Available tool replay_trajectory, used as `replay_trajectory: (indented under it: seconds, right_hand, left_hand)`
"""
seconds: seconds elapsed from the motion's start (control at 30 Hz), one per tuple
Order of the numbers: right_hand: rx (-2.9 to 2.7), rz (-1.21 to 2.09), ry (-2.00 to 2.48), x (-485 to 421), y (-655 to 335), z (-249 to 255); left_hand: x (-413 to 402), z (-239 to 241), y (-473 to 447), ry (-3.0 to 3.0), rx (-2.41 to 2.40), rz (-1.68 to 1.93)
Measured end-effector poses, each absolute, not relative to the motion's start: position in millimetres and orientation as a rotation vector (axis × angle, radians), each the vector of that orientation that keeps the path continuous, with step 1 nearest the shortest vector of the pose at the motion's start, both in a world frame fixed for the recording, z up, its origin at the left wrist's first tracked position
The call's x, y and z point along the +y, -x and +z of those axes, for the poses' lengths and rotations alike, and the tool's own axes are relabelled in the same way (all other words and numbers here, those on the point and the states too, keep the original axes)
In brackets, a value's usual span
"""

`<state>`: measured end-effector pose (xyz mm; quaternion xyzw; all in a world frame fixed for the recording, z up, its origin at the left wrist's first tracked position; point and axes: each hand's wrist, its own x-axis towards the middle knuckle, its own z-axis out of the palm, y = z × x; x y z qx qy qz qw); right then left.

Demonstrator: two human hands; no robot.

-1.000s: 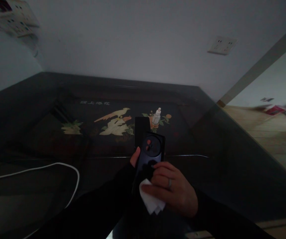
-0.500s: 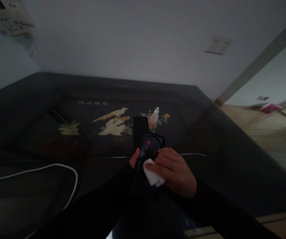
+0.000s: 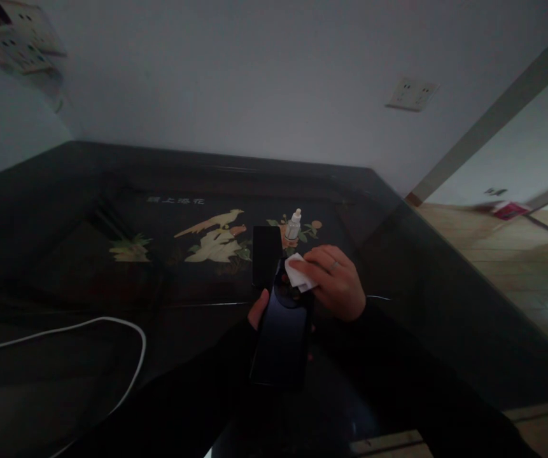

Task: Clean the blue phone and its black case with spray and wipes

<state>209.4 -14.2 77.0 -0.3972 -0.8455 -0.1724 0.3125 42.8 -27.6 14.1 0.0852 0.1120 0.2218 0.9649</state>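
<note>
A dark phone (image 3: pixel 283 346) is tilted in my left hand (image 3: pixel 258 310), back side up with its round camera area at the far end. The left thumb shows along the phone's left edge, and fingertips peek out at its right side. My right hand (image 3: pixel 338 283) pinches a folded white wipe (image 3: pixel 301 272) against the camera area, covering part of it. Behind lies a flat black rectangular thing (image 3: pixel 266 254), perhaps a second phone, on the dark table. A small white dropper bottle (image 3: pixel 293 226) stands upright just beyond, to the right.
The glossy black table (image 3: pixel 197 369) carries an inlaid bird-and-flower picture (image 3: pixel 216 242). On the left a white cable (image 3: pixel 106 318) curves over it. A pale wall (image 3: pixel 235 83) with a socket (image 3: pixel 412 94) rises behind. Wooden floor (image 3: pixel 493 254) shows at the right.
My right hand has moved the wipe up the phone's back, from its middle to the camera area. The left hand keeps its hold; the view has shifted slightly.
</note>
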Motion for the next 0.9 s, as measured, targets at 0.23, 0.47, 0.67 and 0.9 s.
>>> replay_trajectory:
  seconds: [0.23,0.47,0.67,0.9]
  right_hand:
    - [-2.308,-0.534,1.033,-11.7,-208.4,81.4]
    - [-2.268,-0.5,1.103,-13.8,-210.2,74.0]
    - [-2.263,-0.482,1.066,-7.6,-214.5,73.1]
    - [-2.292,-0.465,1.121,-18.2,-218.5,69.6]
  left_hand:
    - [-21.8,-1.3,-44.5,-0.137,0.136,0.373]
    - [-26.5,7.7,-47.8,-0.142,0.158,0.447]
    - [-24.4,-6.1,-52.6,-0.148,0.148,0.496]
    - [-23.9,2.5,-47.3,-0.188,0.113,0.462]
